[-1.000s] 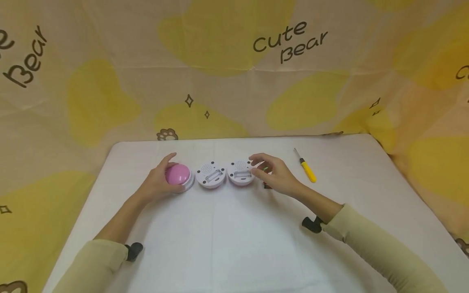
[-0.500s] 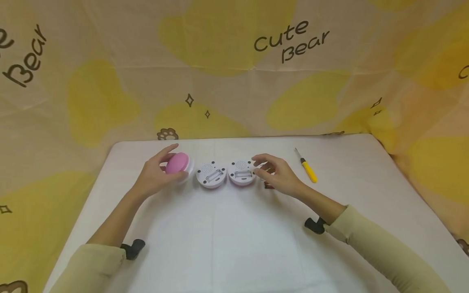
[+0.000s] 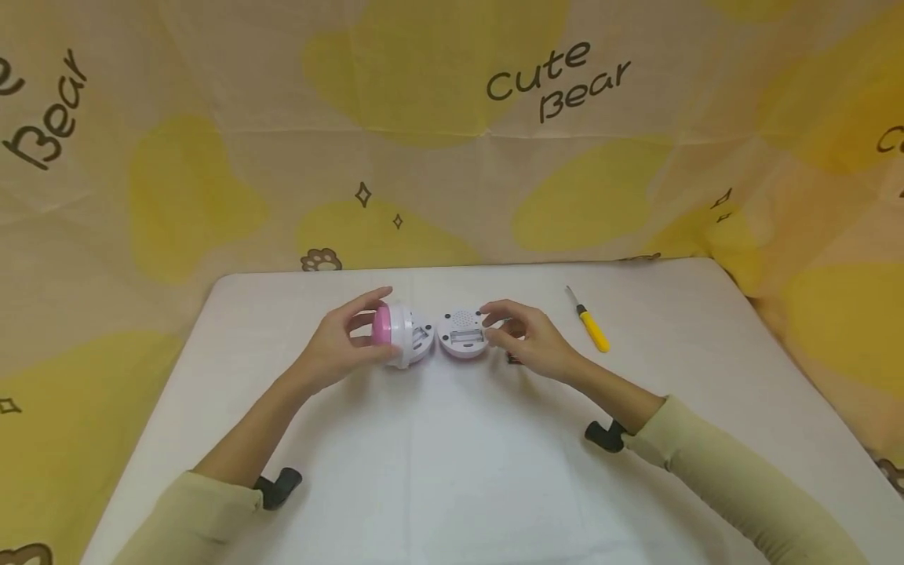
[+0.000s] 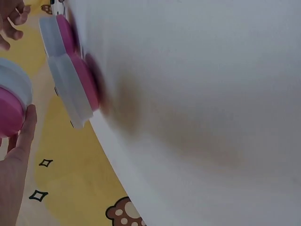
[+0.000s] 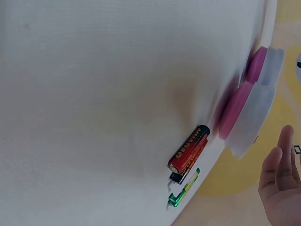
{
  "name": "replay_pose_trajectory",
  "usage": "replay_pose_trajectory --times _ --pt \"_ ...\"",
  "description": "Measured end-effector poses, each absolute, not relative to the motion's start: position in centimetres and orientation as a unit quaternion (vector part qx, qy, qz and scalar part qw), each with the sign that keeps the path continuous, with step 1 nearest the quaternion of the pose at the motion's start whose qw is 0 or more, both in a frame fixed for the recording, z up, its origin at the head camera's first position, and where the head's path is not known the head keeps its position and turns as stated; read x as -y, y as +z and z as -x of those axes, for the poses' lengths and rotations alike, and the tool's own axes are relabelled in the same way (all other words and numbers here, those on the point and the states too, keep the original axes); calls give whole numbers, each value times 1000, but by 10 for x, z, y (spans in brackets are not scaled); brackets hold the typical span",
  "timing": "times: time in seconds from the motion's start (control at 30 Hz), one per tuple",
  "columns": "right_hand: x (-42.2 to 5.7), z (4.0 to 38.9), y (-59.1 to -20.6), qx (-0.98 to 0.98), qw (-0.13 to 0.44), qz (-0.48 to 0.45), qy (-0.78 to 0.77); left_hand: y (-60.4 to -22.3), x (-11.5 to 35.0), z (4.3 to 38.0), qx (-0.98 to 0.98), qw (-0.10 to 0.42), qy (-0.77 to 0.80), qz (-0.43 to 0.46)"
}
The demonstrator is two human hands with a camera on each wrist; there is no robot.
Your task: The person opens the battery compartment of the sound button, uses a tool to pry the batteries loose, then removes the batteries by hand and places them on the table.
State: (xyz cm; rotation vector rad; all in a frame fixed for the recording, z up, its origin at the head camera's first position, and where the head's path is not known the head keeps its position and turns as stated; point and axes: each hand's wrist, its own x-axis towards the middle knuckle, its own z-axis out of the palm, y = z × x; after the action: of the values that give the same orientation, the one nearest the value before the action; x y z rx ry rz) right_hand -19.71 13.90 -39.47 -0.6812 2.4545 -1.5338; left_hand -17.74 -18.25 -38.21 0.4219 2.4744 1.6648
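Note:
My left hand (image 3: 342, 345) grips a round push-button device (image 3: 401, 333) with a pink dome and a white base. It is raised off the table and turned on edge, its dome facing left. Behind it, partly hidden, a second such device (image 3: 424, 339) lies upside down with its battery slot bare. A third device (image 3: 462, 333), also upside down with a bare battery slot, sits beside it. My right hand (image 3: 528, 337), fingers loosely bent, hovers close to the third device's right side and holds nothing. Red and black batteries (image 5: 189, 151) lie under it.
A screwdriver (image 3: 592, 326) with a yellow handle lies to the right on the white table (image 3: 438, 471). Beside the batteries is a small green and yellow item (image 5: 183, 189). A patterned cloth (image 3: 424, 173) hangs behind the table.
My left hand has lifted the push-button device from the table, tipped it on edge and carried it right, over part of the middle device. My right hand has hardly moved.

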Motion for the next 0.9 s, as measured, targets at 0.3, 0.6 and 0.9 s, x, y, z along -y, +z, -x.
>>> replay_pose_trajectory --times 0.3,0.6,0.9 --pt "-133 192 -398 -807 118 242 -526 -381 163 172 -759 78 622 -177" --pt "-126 185 -397 -786 147 265 -539 -381 149 168 -706 78 680 -181" --pt "-120 182 -397 -753 191 275 -566 -383 138 163 -691 87 688 -206"
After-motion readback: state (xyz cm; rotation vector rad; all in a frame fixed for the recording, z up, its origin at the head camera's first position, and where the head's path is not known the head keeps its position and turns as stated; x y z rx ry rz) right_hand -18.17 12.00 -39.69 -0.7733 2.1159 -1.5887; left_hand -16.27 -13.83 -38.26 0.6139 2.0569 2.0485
